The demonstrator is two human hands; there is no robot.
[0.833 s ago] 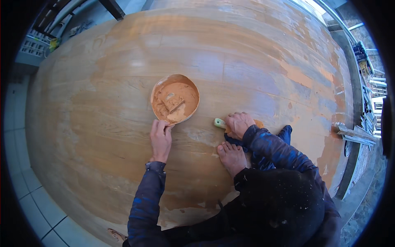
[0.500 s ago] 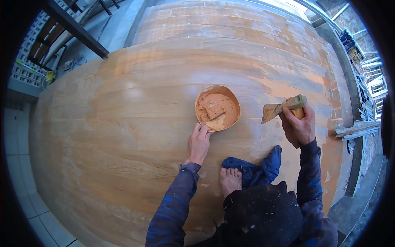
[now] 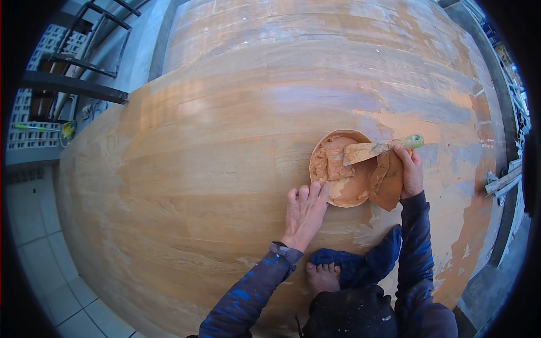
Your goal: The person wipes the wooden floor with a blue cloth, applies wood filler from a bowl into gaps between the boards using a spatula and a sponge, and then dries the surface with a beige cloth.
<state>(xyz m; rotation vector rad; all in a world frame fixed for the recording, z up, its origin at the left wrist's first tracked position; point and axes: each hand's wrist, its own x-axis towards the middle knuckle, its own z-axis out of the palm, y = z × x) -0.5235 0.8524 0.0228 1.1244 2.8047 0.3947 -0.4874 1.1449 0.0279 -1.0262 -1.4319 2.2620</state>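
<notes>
left hand (image 3: 304, 211) flat beside bowl (image 3: 338, 194) | right hand (image 3: 410, 172) grips scraper (image 3: 375, 150)

Orange-brown paste fills the tan bowl (image 3: 344, 169); scraper (image 3: 378, 149) handle looks greenish.

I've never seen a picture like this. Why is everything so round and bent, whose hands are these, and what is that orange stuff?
The camera sits on a person's head and looks down through a very wide lens, which bends straight edges. There is no machine; both hands are the wearer's own. They squat on a large wooden surface made of planks, one bare foot showing below. The left hand rests flat on the wood, fingers touching the rim of a shallow bowl of orange-brown paste. The right hand grips a putty knife whose blade reaches into the bowl. Smears of the same paste mark the wood nearby.
</notes>
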